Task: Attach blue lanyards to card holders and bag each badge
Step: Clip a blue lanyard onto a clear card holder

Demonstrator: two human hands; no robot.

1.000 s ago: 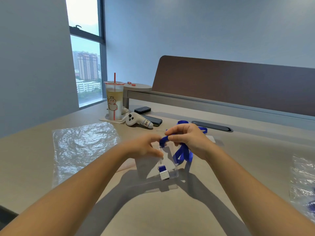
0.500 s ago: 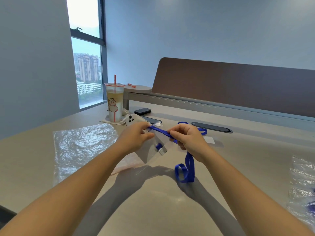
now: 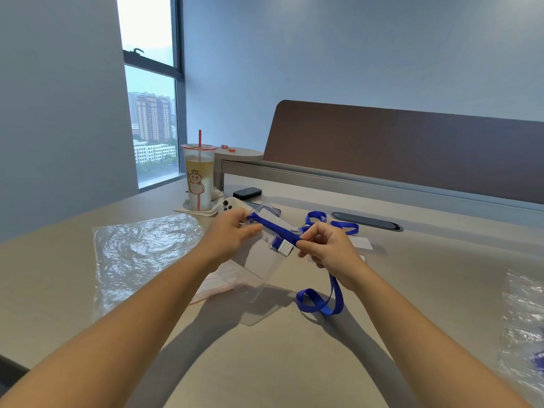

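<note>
My left hand (image 3: 232, 232) pinches the top edge of a clear card holder (image 3: 262, 262), held up above the table. A blue lanyard (image 3: 276, 229) stretches taut from that edge to my right hand (image 3: 326, 248), which pinches the strap beside its white clip (image 3: 285, 248). The rest of the strap hangs from my right hand and loops on the table (image 3: 319, 301). More blue lanyards (image 3: 329, 222) lie behind my right hand.
Clear plastic bags (image 3: 141, 254) lie at the left, with more bags (image 3: 524, 319) at the right edge. A drink cup with a red straw (image 3: 199, 178), a white controller (image 3: 231, 205) and a dark phone (image 3: 247, 192) sit behind. A brown partition (image 3: 412, 154) closes the back.
Both hands lifted the card holder off the table and drew apart, pulling the lanyard strap taut between them. The strap's loose loop dropped lower onto the table.
</note>
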